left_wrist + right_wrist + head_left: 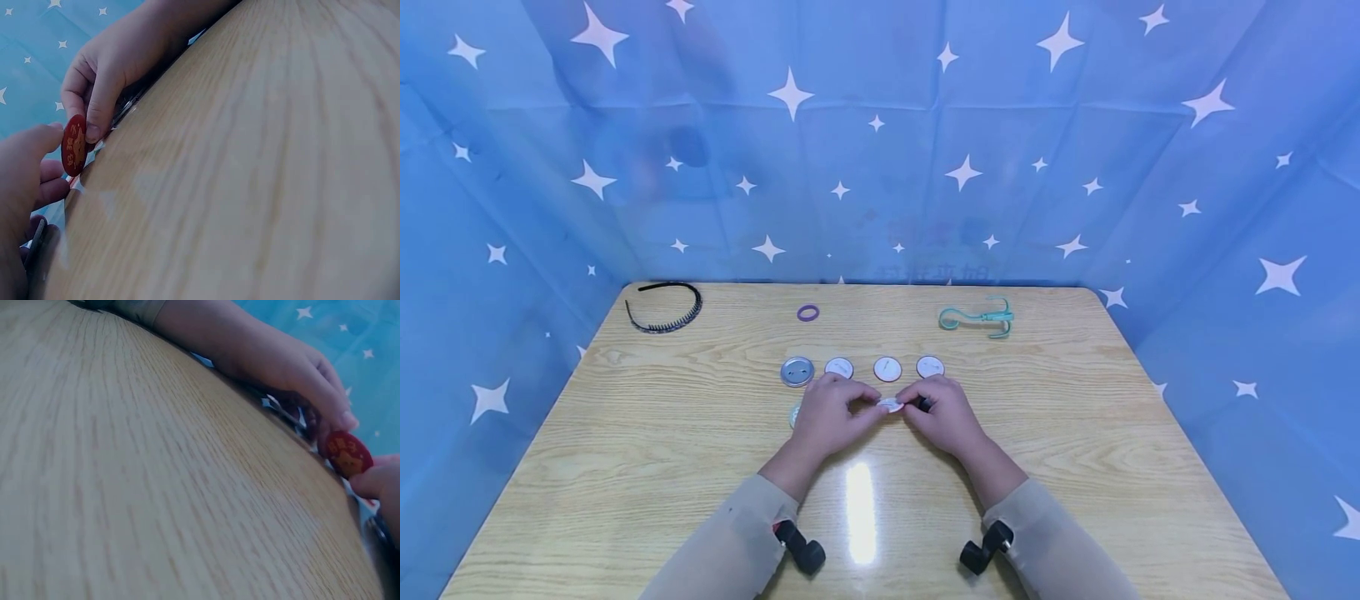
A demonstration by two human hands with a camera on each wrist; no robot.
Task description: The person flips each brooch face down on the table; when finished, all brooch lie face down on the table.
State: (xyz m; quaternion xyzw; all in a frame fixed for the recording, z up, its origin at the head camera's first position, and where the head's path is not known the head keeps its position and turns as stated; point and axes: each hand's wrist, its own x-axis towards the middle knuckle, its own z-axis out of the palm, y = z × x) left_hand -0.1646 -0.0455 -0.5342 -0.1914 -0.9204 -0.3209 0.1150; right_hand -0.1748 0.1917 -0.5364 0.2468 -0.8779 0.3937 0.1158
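Observation:
A small round badge (890, 405) is held between both hands over the middle of the table. Its pale back shows in the head view; the wrist views show a red front with gold characters. The left hand (838, 412) pinches its left edge with thumb and fingers. From the other side, the right hand (946, 414) pinches the right edge. Just beyond them lie a silver button badge (797, 372) with its pin side up and a row of pale round badges (887, 369). Another round piece (793, 415) is mostly hidden by the left hand.
At the far left lies a black toothed headband (662, 327). A purple hair ring (808, 312) sits near the back edge, and a teal hooked hanger (981, 317) is at the back right. A starry blue cloth (880, 183) hangs behind the wooden table (625, 467).

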